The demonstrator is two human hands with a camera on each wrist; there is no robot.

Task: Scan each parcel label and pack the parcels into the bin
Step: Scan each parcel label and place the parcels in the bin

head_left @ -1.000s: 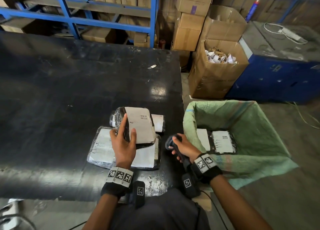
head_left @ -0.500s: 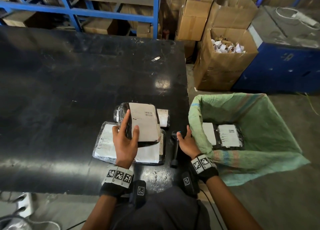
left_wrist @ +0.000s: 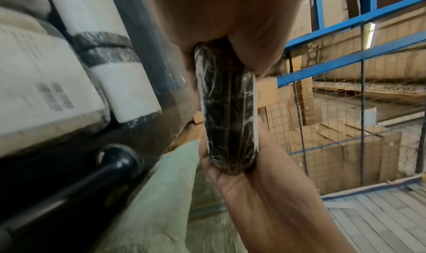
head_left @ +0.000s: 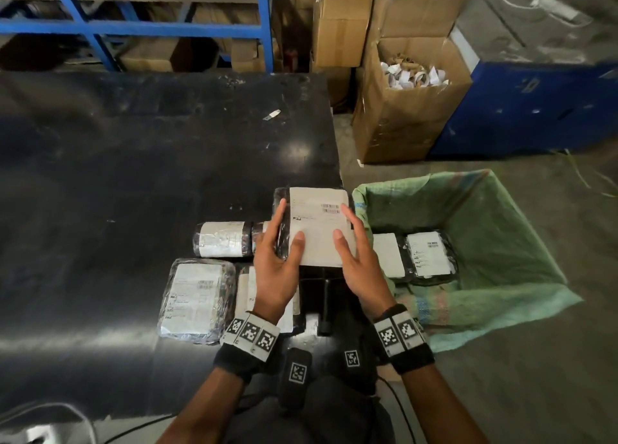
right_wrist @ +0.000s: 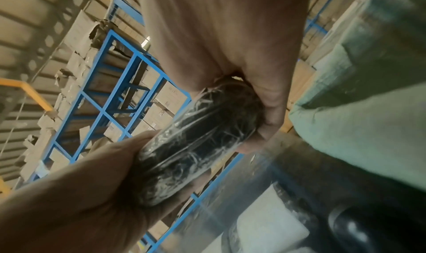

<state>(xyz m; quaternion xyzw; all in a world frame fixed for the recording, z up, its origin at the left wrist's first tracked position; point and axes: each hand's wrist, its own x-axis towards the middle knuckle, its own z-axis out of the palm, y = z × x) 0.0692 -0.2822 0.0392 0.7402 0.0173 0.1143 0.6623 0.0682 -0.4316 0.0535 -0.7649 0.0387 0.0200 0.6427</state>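
Note:
A black plastic-wrapped parcel with a white label is held up between both hands above the table's right edge. My left hand grips its left side, thumb on the label; my right hand grips its right side. The wrist views show the parcel's black edge clamped between the two palms. The black scanner lies on the table below the hands. Three more parcels rest on the table: a rolled one, a flat one, another under my left wrist. The green-lined bin holds two parcels.
The black table stretches to the left and back. An open cardboard box of paper scraps and a blue cabinet stand behind the bin. Blue shelving with cartons lines the back.
My right hand let go of the scanner, which now lies on the table, and joined my left hand on the parcel. The parcel has been lifted and moved right toward the bin.

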